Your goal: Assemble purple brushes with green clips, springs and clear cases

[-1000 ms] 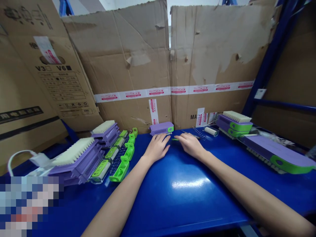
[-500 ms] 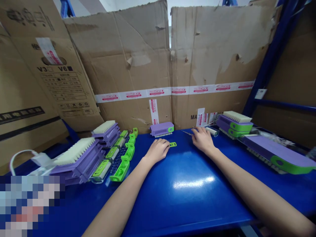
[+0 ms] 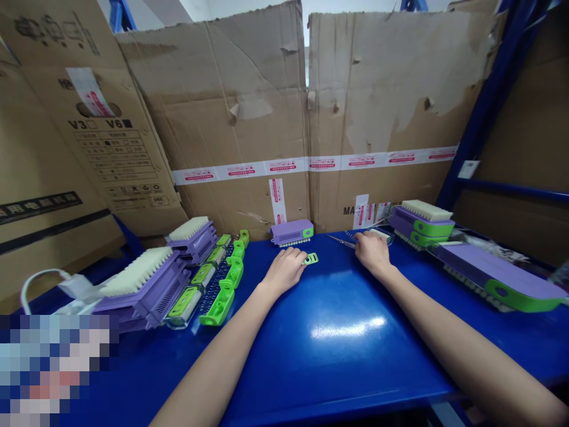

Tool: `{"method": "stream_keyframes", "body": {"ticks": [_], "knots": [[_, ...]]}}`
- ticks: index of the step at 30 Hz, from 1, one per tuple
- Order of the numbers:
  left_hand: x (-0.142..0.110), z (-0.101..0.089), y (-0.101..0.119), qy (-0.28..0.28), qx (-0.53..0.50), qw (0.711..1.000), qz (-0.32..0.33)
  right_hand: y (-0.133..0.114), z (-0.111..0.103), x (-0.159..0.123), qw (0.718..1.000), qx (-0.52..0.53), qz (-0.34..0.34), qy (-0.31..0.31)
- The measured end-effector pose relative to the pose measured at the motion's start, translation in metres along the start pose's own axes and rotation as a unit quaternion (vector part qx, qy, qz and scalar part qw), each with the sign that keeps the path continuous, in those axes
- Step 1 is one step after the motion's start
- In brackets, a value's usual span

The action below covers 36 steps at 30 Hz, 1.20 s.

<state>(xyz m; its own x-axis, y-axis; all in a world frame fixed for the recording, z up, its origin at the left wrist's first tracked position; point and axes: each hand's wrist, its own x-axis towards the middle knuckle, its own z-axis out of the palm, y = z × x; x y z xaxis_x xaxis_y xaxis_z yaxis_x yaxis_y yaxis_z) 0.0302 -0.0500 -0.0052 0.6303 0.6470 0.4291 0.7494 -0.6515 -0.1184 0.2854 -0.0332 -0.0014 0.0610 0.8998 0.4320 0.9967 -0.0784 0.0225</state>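
My left hand [image 3: 285, 268] pinches a flat light-green plastic piece with slots [image 3: 312, 258] just above the blue table. Its slotted end sticks out to the right of my fingers. My right hand [image 3: 372, 251] is closed around the back end of slim silver tweezers [image 3: 341, 241], whose points face left. Part of the tweezers is hidden under my fingers. Close behind my right hand lies a clear case with a cream block [image 3: 383, 235]. A purple brush with a green end [image 3: 292, 232] rests bristles down beyond my left hand.
To the left stand stacked purple brush bodies [image 3: 146, 290], a row of green-topped blocks [image 3: 203, 274] and green end caps [image 3: 219, 303]. Purple-green brushes [image 3: 502, 276] lie at right. Cardboard [image 3: 231, 118] walls the back, beside a blue post [image 3: 482, 107].
My right hand has shifted slightly right along the tweezers, and its fingers have closed. My left hand has tilted the green piece up a little off the table.
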Motion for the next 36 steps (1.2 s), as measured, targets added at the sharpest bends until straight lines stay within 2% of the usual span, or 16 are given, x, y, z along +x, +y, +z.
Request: {"method": "stream_keyframes", "body": {"ticks": [6,15,22,25,29,32,36], "knots": [[0.000,-0.001,0.001,0.006,0.000,1.000,0.007,0.002,0.000,-0.001,1.000,-0.007,0.025,0.000],[0.001,0.000,0.002,0.013,0.006,1.000,0.010,0.006,-0.001,0.001,0.995,0.039,0.074,-0.058],[0.001,-0.002,0.003,0.012,0.019,1.000,0.014,0.010,0.002,0.001,0.993,0.064,0.092,-0.045],[0.001,-0.002,0.003,0.016,0.016,1.000,0.016,0.013,0.003,0.003,0.993,0.091,0.078,-0.018],[0.001,0.000,0.002,0.017,0.019,0.999,0.022,0.013,0.004,0.006,0.984,0.161,0.046,0.057],[0.001,0.001,0.001,0.021,0.020,0.999,0.023,0.006,0.005,0.006,0.969,0.224,-0.029,0.096],[0.001,0.001,0.000,0.022,0.028,0.999,0.028,-0.014,0.007,0.001,0.948,0.272,-0.139,0.086]]}}
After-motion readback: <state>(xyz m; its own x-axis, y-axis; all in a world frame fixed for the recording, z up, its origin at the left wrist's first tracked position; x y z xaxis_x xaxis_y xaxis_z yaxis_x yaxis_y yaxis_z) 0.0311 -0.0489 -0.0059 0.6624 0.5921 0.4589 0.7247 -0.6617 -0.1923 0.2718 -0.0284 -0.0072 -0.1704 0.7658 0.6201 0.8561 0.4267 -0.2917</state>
